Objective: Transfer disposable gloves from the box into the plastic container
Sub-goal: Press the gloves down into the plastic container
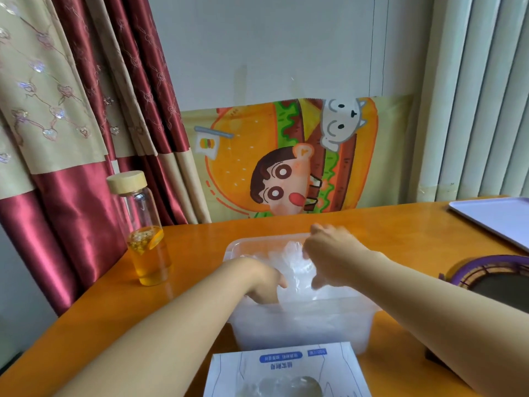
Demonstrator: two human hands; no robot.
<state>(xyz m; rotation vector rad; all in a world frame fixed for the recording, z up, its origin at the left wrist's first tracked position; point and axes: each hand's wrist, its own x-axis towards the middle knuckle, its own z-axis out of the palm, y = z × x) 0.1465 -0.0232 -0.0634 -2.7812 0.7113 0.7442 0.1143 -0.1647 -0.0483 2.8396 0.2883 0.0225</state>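
Observation:
A clear plastic container (300,325) stands on the orange table, holding a heap of thin transparent gloves (294,267). My left hand (264,285) reaches down inside the container at its left, fingers curled into the gloves. My right hand (329,253) hovers over the middle of the container, its fingers bent down and pinching the crumpled gloves. The white and blue glove box (286,371) lies flat at the near edge, its oval opening showing more clear gloves.
A glass bottle (143,230) with a wooden lid and amber drink stands left of the container. A white tray (498,216) lies at the far right. A purple-rimmed round object (495,279) sits by my right forearm. Curtains hang at left.

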